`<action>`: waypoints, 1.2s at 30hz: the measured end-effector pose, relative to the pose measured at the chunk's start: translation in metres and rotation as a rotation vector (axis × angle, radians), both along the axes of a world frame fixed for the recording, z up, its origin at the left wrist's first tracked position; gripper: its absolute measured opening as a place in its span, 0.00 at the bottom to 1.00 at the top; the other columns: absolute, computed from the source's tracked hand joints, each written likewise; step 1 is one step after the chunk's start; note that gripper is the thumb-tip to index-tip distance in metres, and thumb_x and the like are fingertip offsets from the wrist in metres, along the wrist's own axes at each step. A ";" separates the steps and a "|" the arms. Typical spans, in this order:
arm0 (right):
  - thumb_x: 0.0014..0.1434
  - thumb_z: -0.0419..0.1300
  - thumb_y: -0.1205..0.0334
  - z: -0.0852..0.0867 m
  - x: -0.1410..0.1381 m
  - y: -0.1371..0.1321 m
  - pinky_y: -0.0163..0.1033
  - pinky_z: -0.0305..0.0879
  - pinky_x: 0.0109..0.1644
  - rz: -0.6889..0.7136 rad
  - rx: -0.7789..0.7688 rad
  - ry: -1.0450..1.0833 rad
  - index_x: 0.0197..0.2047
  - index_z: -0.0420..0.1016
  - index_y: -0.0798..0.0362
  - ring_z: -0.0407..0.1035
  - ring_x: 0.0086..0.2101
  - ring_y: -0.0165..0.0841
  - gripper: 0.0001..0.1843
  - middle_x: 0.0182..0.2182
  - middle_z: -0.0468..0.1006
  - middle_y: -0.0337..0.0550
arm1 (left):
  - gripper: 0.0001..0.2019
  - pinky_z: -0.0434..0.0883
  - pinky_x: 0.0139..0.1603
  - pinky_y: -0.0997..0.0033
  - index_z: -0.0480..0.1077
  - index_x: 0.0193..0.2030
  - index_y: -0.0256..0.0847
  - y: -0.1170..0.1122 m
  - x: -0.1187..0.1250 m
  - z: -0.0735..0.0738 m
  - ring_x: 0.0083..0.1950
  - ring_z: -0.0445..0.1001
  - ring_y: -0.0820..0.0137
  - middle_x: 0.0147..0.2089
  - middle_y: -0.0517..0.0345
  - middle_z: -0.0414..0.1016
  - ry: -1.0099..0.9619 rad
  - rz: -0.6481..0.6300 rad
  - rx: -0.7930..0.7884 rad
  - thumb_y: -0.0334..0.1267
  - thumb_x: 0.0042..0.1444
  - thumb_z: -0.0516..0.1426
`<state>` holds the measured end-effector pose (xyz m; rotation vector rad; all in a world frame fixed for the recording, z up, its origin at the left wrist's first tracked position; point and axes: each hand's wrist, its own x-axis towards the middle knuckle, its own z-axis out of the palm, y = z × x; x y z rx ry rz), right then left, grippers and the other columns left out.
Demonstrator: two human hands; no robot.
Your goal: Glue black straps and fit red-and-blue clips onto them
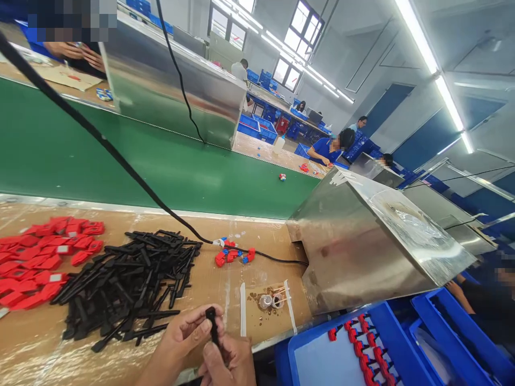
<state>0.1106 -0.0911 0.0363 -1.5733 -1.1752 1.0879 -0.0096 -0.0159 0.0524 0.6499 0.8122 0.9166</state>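
My left hand [188, 333] and my right hand [230, 358] come together at the near edge of the bench, both closed on one slim black plastic part [212, 325]. Its upper end shows between my fingers; the lower end is hidden in my right hand. Just beyond and left of my hands lies a heap of similar black plastic parts [132, 279]. Farther left is a pile of red plastic pieces [38, 257], a few with white patches. Several red pieces with blue bits [232, 254] sit beyond my hands, beside a black cable.
Two small cups [265, 302] with sticks stand on a stained patch between tape strips. A metal box [362, 252] rises at right. A blue tray [298, 354] holds rows of red-and-black assemblies [368, 348]. A green conveyor belt [161, 171] runs behind; other people sit beyond.
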 end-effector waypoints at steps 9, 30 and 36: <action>0.59 0.69 0.44 0.015 0.139 -0.012 0.35 0.68 0.30 -0.634 0.160 -0.508 0.47 0.80 0.55 0.68 0.24 0.33 0.23 0.24 0.73 0.34 | 0.33 0.67 0.30 0.67 0.84 0.34 0.44 -0.003 0.008 0.002 0.31 0.71 0.62 0.30 0.56 0.78 0.112 -0.052 -0.116 0.71 0.33 0.72; 0.70 0.58 0.53 0.009 0.149 0.019 0.34 0.67 0.33 -0.252 0.287 -0.699 0.40 0.88 0.49 0.73 0.29 0.33 0.18 0.29 0.79 0.42 | 0.28 0.65 0.33 0.71 0.87 0.34 0.50 -0.004 0.013 -0.013 0.31 0.69 0.67 0.29 0.61 0.78 -0.023 -0.084 -0.299 0.63 0.26 0.78; 0.72 0.56 0.56 0.013 0.155 0.015 0.34 0.67 0.38 -0.206 0.334 -0.807 0.41 0.87 0.48 0.74 0.32 0.34 0.18 0.31 0.79 0.44 | 0.26 0.63 0.29 0.73 0.87 0.34 0.54 -0.005 0.011 -0.023 0.30 0.69 0.70 0.31 0.62 0.79 -0.043 -0.062 -0.286 0.62 0.26 0.78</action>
